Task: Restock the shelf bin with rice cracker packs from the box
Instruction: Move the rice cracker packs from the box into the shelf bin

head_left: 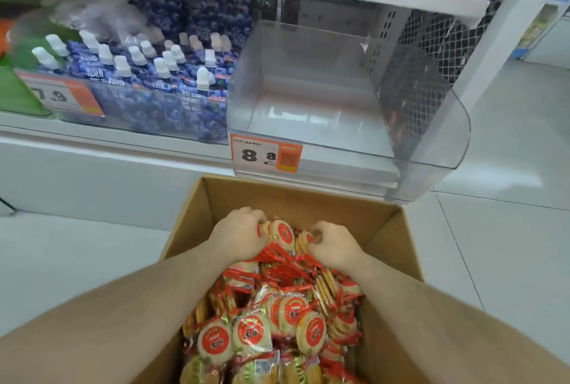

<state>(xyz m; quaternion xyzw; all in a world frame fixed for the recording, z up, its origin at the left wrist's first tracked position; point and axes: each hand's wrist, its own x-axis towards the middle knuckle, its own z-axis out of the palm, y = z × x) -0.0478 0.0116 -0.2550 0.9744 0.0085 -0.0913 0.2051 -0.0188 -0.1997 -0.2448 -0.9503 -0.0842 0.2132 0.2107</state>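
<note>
Rice cracker packs (271,315) fill the cardboard box (388,248) on the floor below the shelf. Our left hand (239,234) curls round packs at the far end, and our right hand (334,245) pinches others beside it, likely gathering one double handful. The clear shelf bin (431,124) above holds none yet.

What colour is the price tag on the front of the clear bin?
White with black digits and an orange block on its right side; the price tag shows in the head view.

Both hands, left (239,234) and right (334,245), gripping rice cracker packs (282,234) inside the cardboard box (391,229) below the clear shelf bin (431,124).
</note>
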